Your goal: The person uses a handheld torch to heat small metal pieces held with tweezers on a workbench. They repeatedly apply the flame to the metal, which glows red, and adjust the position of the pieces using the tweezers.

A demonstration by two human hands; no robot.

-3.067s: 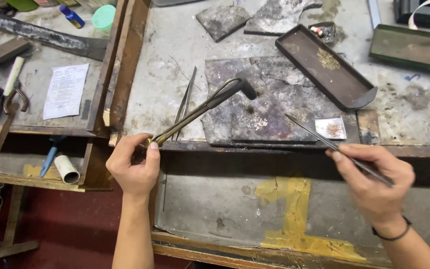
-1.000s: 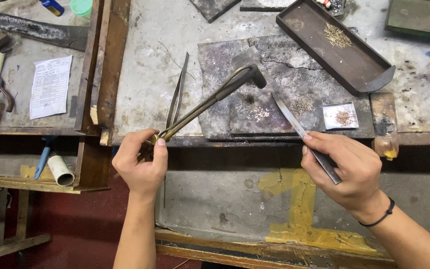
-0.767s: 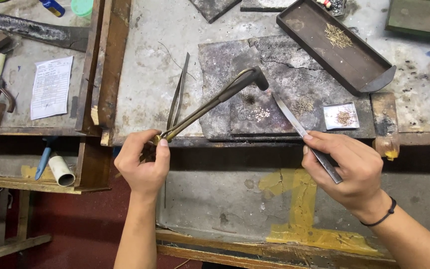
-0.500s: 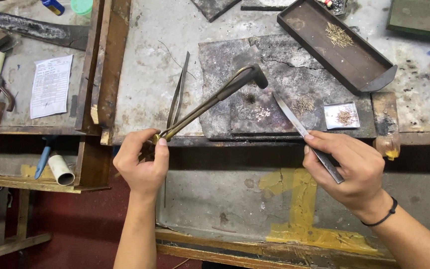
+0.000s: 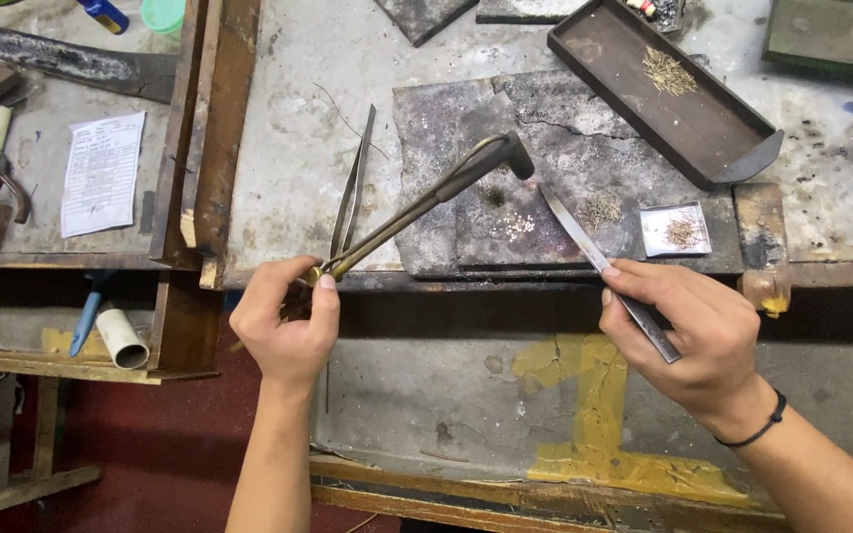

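My left hand (image 5: 285,321) grips the brass end of a long thin torch (image 5: 426,202) whose dark bent nozzle hangs over a charred slab (image 5: 545,158). My right hand (image 5: 693,331) holds long steel tweezers (image 5: 584,242), their tip resting on the slab beside a small tuft of fine wire bits (image 5: 599,209). Tiny pale specks lie on a darker block (image 5: 505,229) between torch nozzle and tweezer tip.
A second pair of tweezers (image 5: 355,183) lies left of the slab. A dark metal tray (image 5: 668,94) with wire bits sits at the back right; a small white dish (image 5: 675,229) stands near my right hand. Paper, pliers and a tube lie on the left bench.
Since three seconds ago my right hand has come in toward the slab and set the tweezer tip on it. Over the last second both hands and the torch stay almost still.
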